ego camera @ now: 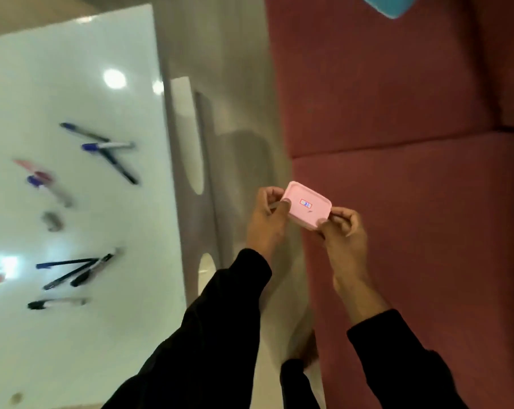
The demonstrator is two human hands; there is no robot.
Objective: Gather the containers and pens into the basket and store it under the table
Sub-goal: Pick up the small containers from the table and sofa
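Hands: our left hand (266, 215) and right hand (342, 228) pinch small pink plastic container (307, 205) by opposite ends | risk: fingertip grip slips, container drops onto maroon sofa (412, 113) | basket unseen

Both hands hold a small pink container (307, 205) between them, off the table, above the gap between the white table (73, 84) and a dark red sofa (412, 202). The left hand (266, 219) pinches its left end and the right hand (342, 228) pinches its lower right corner; a small red-and-blue label shows on the upturned face. Both arms wear black sleeves. On the table lie scattered pens, blurred: a crossed group with blue caps (102, 146), a fan of dark pens (73, 271), and a single black-capped pen (56, 302) nearer the person. A blue object (388, 4) shows at the top edge over the sofa.
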